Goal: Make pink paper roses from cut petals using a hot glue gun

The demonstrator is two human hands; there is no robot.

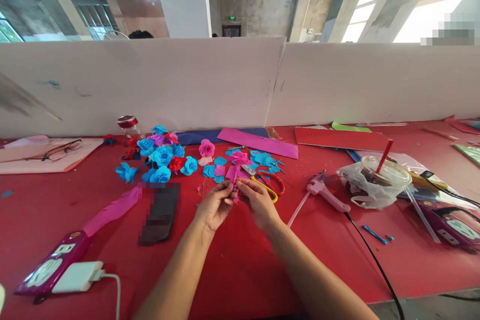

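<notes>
My left hand and my right hand meet at the middle of the red table, fingertips pinched together on a small piece of pink crepe paper. How the piece is folded is hidden by the fingers. Just beyond the right hand lie scissors with yellow and red handles. Cut blue paper petals and pink ones are scattered past the fingertips. A finished pink paper flower rests behind them. To the left is a heap of blue, red and purple paper flowers.
Right of my hands lies a pink glue gun with its cord, then a bagged drink cup. A phone and a purple power strip lie left. Pink crepe paper lies before the white partition.
</notes>
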